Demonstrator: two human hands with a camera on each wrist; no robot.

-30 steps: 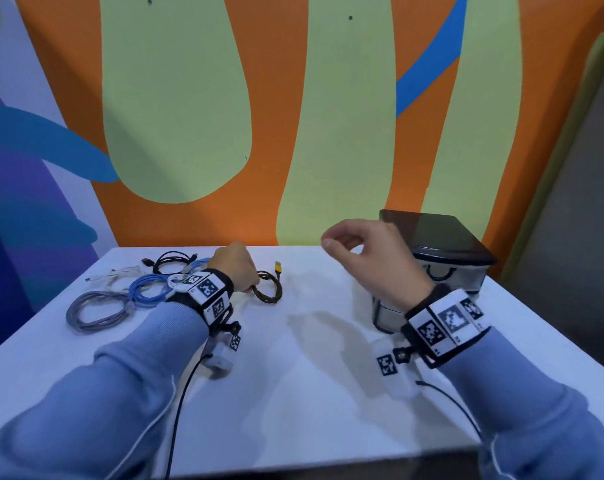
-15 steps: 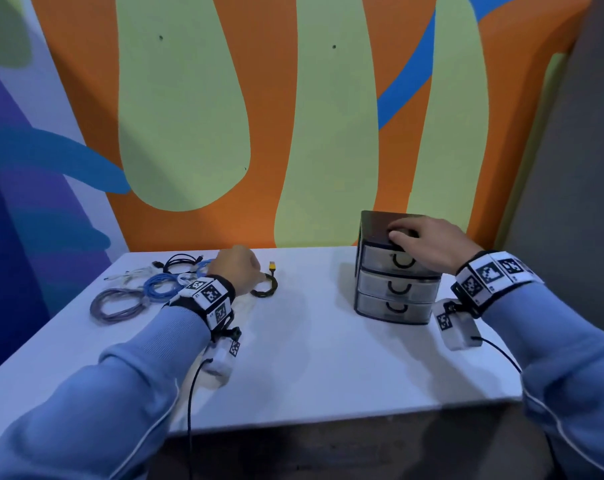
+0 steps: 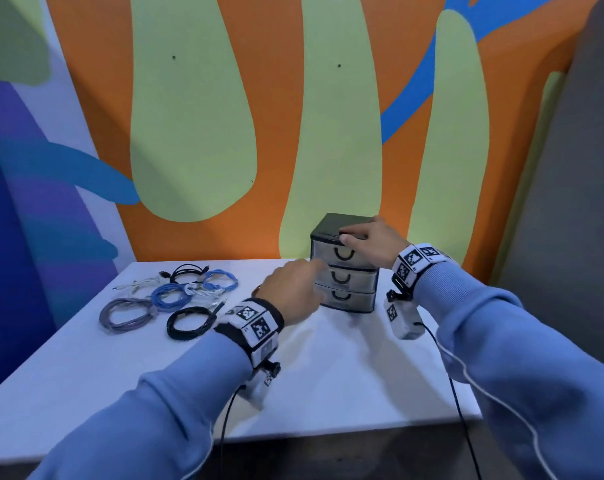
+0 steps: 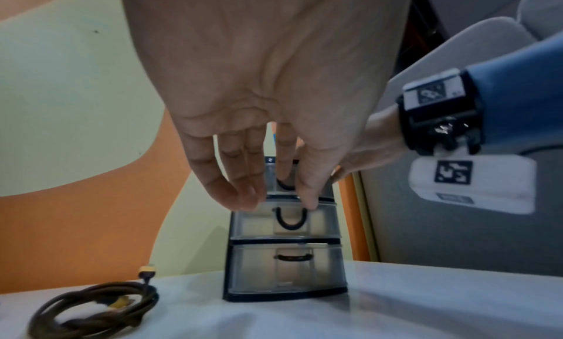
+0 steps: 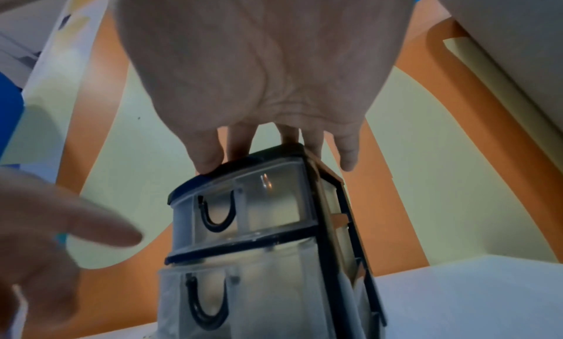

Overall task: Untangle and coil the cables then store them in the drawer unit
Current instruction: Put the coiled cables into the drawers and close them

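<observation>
Half a second back the left hand (image 3: 293, 292) sat over by the brown cable with the yellow plug; now it has left that cable on the table and reached across to the drawer unit (image 3: 345, 268). Its fingertips (image 4: 243, 195) are at the top edge of the middle drawer (image 4: 284, 220), thumb beside the black loop handle, fingers loosely bent with nothing held between them. That brown cable (image 4: 91, 308) lies coiled on the white table (image 3: 328, 393), at about eight o'clock from the unit in the left wrist view.

Over on the other side, the right hand (image 3: 373, 242) rests on the unit's black top, as it did before, fingers (image 5: 210, 156) laid flat along the front edge and spread, not gripping. All three drawers look closed.

Off at nine o'clock from the unit lie the rest of the cables, well apart from it: a black coil (image 3: 188, 322) nearest, a grey-purple coil (image 3: 125, 313), two blue coils (image 3: 170, 296), a white cable (image 3: 137, 284) and another black one (image 3: 186, 271) toward the painted wall.
</observation>
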